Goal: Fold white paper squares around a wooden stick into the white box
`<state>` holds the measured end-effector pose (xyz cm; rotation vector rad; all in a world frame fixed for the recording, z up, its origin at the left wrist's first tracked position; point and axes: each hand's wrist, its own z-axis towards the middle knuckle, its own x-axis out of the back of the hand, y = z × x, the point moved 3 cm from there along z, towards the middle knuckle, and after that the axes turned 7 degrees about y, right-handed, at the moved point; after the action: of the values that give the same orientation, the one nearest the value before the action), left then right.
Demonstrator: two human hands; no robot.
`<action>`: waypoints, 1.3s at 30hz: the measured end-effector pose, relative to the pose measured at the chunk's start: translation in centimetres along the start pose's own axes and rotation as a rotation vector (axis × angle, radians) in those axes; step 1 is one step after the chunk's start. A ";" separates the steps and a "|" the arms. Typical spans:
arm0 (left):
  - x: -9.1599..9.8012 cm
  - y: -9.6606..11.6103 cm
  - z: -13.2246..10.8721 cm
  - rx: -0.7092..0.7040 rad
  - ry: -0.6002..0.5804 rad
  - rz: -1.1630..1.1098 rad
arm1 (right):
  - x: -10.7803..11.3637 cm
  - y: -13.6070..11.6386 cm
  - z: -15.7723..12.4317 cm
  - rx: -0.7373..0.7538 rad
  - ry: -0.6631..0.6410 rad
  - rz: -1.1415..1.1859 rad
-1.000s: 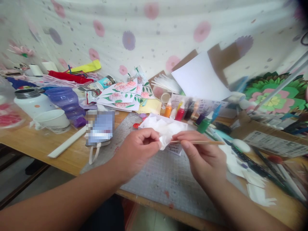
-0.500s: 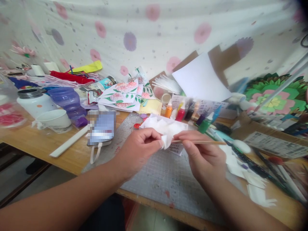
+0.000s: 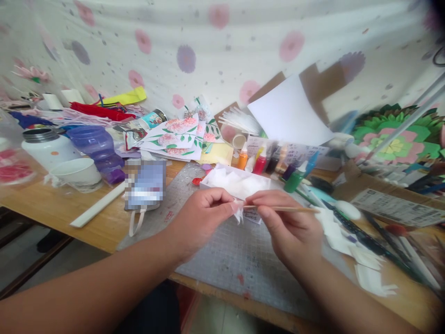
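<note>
The grey mat (image 3: pixel 222 264) lies at the near edge of the wooden table (image 3: pixel 100 229), and both hands are over it. The left hand (image 3: pixel 205 218) pinches a white scrap (image 3: pixel 239 215) between thumb and fingers. The right hand (image 3: pixel 295 227) grips a thin stick (image 3: pixel 294 209), its left end at the scrap. The scrap hangs between the two hands, in front of the white box (image 3: pixel 256 217). On the right lie some pale strips (image 3: pixel 373 280).

The white box stands on the mat just beyond the hands, with soft white tissue (image 3: pixel 239 181) heaped in it and writing on its near side. Beside its left end is a small red dish (image 3: pixel 197 181). Left of the mat's far part is a phone (image 3: pixel 145 185), its screen blurred out.

Farther left stands a white cup (image 3: pixel 74 174); its contents cannot be made out. Behind it are a white jar (image 3: pixel 48 153) with a metal mouth and a see-through purple cup (image 3: pixel 93 144). Beyond the white box stand orange (image 3: pixel 242 158), red (image 3: pixel 259 162) and green (image 3: pixel 295 180) bottles, coloured through. On the right is a cardboard box (image 3: pixel 385 199) with a label; tools crowd its far side. At the back hangs a flowered curtain (image 3: pixel 156 65).
</note>
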<state>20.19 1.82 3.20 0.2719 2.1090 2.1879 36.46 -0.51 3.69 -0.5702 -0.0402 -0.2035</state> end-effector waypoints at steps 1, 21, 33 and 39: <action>0.1 0.0 0.0 -0.002 0.007 0.006 | 0.0 0.1 0.0 -0.009 0.009 0.005; 1.4 -0.1 0.4 -0.026 0.147 -0.064 | 1.2 3.3 0.1 -0.317 0.280 0.006; 1.4 -0.2 0.4 -0.015 0.147 -0.038 | 1.9 4.6 0.5 -0.221 0.212 -0.350; 1.2 0.2 0.2 -0.037 0.135 0.034 | 0.9 0.9 0.5 0.022 -0.007 -0.072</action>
<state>19.06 2.20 3.53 0.1630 2.1434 2.3233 37.57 0.36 3.72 -0.5479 -0.0699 -0.2712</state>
